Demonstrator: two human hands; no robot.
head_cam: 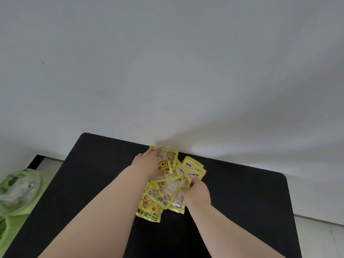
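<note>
Yellow hand-warmer packets (160, 196) lie heaped mid-frame on the black table (242, 202). I see the left hand (149, 162) flat on the upper ones, probably pinning them. The right hand (197, 191) curls round packets at the heap's right edge, likely gathering them.

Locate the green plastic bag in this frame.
The green plastic bag sits at the head view's far left edge, beside the black table, apart from the yellow packets.
</note>
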